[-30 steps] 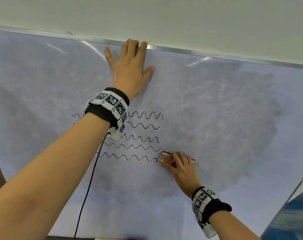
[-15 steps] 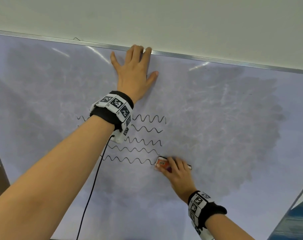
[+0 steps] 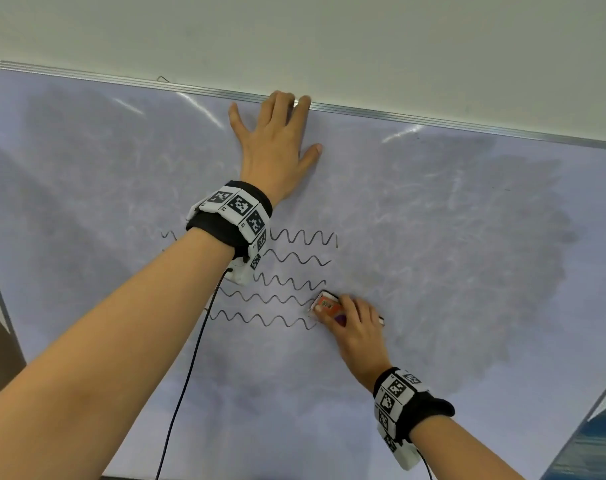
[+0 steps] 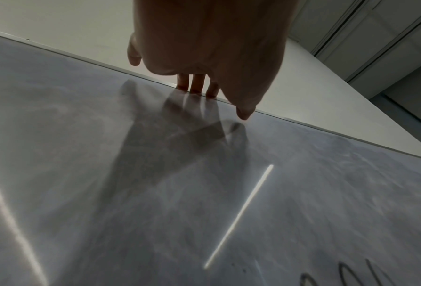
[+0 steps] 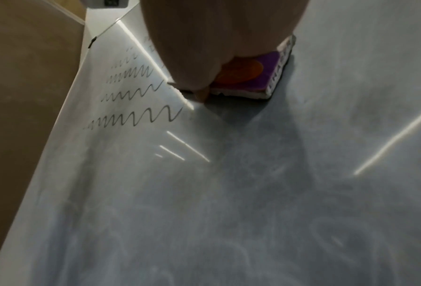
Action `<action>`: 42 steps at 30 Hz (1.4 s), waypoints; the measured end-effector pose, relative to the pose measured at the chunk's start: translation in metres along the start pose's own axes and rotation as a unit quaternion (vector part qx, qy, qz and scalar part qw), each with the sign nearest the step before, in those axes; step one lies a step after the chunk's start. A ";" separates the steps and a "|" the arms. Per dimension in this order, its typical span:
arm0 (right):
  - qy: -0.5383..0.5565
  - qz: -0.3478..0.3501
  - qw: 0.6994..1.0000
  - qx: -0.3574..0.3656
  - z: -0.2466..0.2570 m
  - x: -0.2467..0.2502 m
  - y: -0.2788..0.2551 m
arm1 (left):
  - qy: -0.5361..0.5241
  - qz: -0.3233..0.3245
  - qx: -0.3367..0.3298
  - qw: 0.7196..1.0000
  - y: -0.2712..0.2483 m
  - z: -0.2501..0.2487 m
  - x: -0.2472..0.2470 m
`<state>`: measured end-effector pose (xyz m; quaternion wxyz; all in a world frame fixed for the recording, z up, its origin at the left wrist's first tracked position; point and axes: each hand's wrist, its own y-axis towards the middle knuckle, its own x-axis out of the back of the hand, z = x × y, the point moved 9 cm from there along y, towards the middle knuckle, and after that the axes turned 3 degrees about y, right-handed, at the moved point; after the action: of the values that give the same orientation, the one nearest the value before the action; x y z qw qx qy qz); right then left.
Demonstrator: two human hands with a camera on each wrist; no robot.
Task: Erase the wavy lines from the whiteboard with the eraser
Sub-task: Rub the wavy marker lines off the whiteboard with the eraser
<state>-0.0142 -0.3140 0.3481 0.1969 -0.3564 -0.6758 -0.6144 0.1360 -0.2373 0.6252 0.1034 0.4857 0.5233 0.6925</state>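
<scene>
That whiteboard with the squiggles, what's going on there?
A person is wiping wavy lines off the whiteboard. Their right hand holds a small eraser flat against the board, at the right-hand end of the lower lines. Their left hand lies flat with fingers spread near the board's top edge, apparently as a brace. Five wavy rows are visible, so most of the erasing is yet to do. Grey smudging covers much of the board.

Right hand presses the purple-and-orange eraser flat on the smudgy whiteboard. Wavy lines stack up around 10 o'clock, right beside the thumb.
</scene>
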 end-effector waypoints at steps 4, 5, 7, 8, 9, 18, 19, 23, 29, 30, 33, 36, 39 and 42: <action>-0.005 -0.022 1.000 -0.003 -0.012 0.022 0.024 | -0.005 -0.005 -0.004 1.000 0.000 0.000 0.001; -0.001 -0.042 0.999 -0.029 -0.019 0.034 0.037 | -0.006 -0.005 -0.004 1.000 0.000 0.000 0.000; 0.013 -0.096 0.992 -0.082 -0.036 0.060 0.061 | -0.006 -0.004 -0.005 1.000 0.000 0.000 0.000; 0.020 -0.120 0.987 -0.102 -0.043 0.071 0.071 | -0.005 -0.003 -0.006 1.000 0.000 0.000 0.000; 0.025 -0.135 0.984 -0.116 -0.047 0.077 0.078 | -0.004 -0.002 -0.007 1.000 0.000 0.001 0.000; -0.010 -0.031 0.999 -0.019 -0.003 0.030 0.044 | -0.003 -0.008 -0.012 1.000 0.001 0.001 0.003; -0.010 -0.036 0.999 -0.017 -0.006 0.034 0.048 | -0.001 -0.011 -0.015 1.000 0.001 0.001 0.003; 0.021 -0.115 0.986 -0.122 -0.038 0.076 0.087 | -0.001 -0.015 -0.017 1.000 0.001 0.001 0.003; 0.019 -0.121 0.986 -0.110 -0.028 0.068 0.091 | 0.006 -0.015 -0.030 0.999 0.002 0.004 0.001; 0.012 -0.104 0.991 -0.088 -0.020 0.059 0.083 | 0.008 -0.014 -0.033 0.999 0.002 0.004 0.002; -0.011 -0.055 0.998 -0.039 0.000 0.041 0.062 | 0.005 -0.011 -0.034 0.999 0.002 0.003 0.003; -0.007 -0.052 0.998 -0.045 -0.007 0.051 0.072 | 0.011 -0.007 -0.034 0.999 0.002 0.002 0.003; 0.018 -0.094 0.990 -0.101 -0.024 0.074 0.100 | 0.014 -0.002 -0.028 0.999 0.002 0.003 0.002; 0.020 -0.113 0.987 -0.111 -0.025 0.079 0.112 | 0.016 0.013 -0.037 0.999 0.003 0.004 0.003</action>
<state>0.0096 -0.3203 0.4846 0.0990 -0.2850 -0.6352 -0.7110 0.1391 -0.2339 0.6294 0.1043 0.4770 0.4927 0.7203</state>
